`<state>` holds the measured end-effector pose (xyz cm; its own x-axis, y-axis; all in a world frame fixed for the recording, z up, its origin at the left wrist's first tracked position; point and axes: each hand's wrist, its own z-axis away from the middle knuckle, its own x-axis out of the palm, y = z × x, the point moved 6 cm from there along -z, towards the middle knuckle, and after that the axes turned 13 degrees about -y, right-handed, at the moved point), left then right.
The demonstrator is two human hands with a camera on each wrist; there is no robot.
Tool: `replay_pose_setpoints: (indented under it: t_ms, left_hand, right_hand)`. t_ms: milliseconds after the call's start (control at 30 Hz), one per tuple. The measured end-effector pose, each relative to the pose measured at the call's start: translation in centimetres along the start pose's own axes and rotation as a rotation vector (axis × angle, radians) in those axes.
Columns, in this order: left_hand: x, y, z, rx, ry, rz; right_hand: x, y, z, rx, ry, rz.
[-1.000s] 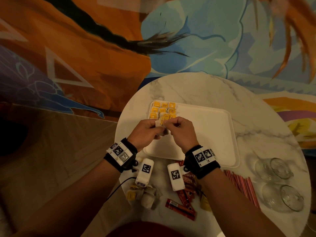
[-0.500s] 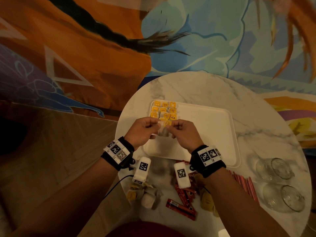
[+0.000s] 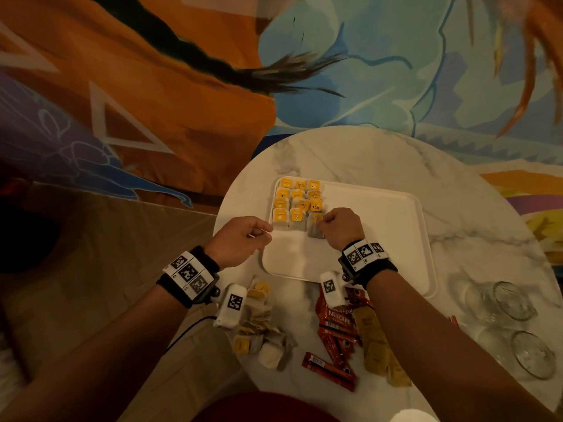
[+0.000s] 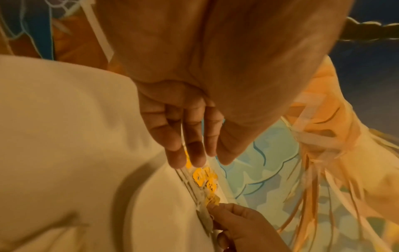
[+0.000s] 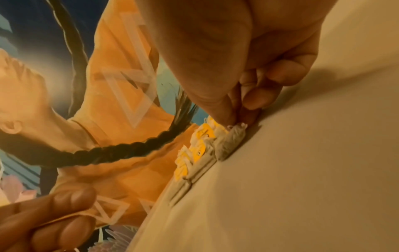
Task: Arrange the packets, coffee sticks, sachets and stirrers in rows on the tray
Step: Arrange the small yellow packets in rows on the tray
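Observation:
A white tray lies on the round marble table. Tea bags with yellow tags fill rows in the tray's far left corner. My right hand pinches the top of a grey tea bag that lies at the right end of the nearest row; the right wrist view shows thumb and forefinger closed on this tea bag. My left hand hovers over the tray's left rim with loosely bent fingers and holds nothing.
Near the table's front edge lie a pile of loose tea bags, red coffee sticks and tan sachets. Two glass cups stand at the right. The tray's right half is bare.
Both hands held one tea bag over the tray. The left hand has let go and drawn back to the left, and the right hand has laid the bag at the row's end.

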<state>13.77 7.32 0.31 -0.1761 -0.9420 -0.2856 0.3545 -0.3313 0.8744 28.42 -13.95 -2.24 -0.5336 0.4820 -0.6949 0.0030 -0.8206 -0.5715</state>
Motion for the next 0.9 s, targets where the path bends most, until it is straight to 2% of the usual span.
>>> replay_pose_setpoints:
  t_ms: [233,367,467,567,633,767,900]
  left_hand:
    - [0.6,-1.2,1.9,0.016,-0.103,-0.168]
    - [1.4,-1.6,3.6,0.013,-0.187,-0.185]
    - [2.4,-1.7,5.0,0.006,-0.269,-0.179]
    - [3.1,-2.3,6.3,-0.025,-0.312,-0.367]
    - [3.6,-2.6,6.9,0.009,-0.339,-0.468]
    - [5.3,-2.8,7.5,0.144,-0.391,-0.52]
    - [6.5,-4.5,7.8,0.119,-0.428,-0.617]
  right_hand:
    - [-0.6,-0.4,0.6,-0.006,0.046,0.066]
    - [-1.4,-2.0,3.0,-0.129,0.051,0.036]
    - [-0.9,-4.4,6.6,-0.342,-0.064,0.022]
    - [0.8,-5.8,10.5,-0.522,-0.236,0.127]
    - [2.6,-5.8,12.6,-0.574,-0.36,0.238]
    - [6.4,-4.8,15.3,-0.605,-0.553,0.383]
    - [8.8,-4.0,17.1,-0.634,-0.617,0.517]
